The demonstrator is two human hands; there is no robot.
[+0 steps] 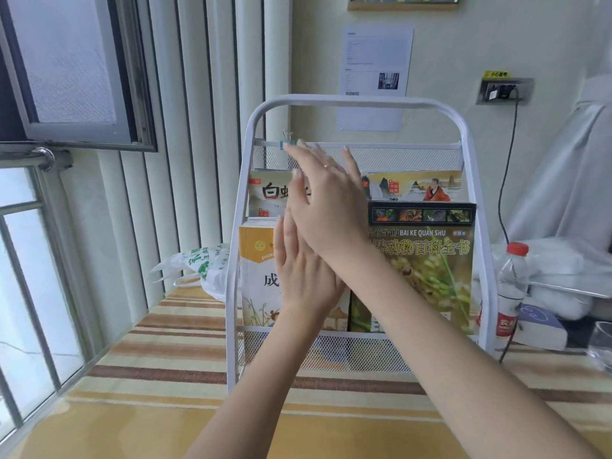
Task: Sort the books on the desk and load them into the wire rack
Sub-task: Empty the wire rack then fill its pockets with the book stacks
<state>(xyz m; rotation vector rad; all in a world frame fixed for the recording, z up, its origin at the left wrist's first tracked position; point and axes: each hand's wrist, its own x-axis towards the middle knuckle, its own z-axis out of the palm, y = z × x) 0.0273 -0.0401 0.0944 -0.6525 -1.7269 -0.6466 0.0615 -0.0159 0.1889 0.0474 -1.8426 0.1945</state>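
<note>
1. Head view: four books stand loaded in a white wire rack (361,104) on a striped desk (165,342), behind both raised hands.
2. Right hand (328,207) crosses above the left hand (304,276); both show straight, relaxed fingers and grip nothing.
3. Yellow book (256,276) sits left of the hands, green animal encyclopedia (427,266) right, two more books in the tier above.
4. Water bottle (510,286) stands right of the rack; plastic bag (202,266) lies left.

Your crossed hands (318,233) hide the middle covers of the rack's books (261,260); the wall sheet's (376,61) print is illegible.
</note>
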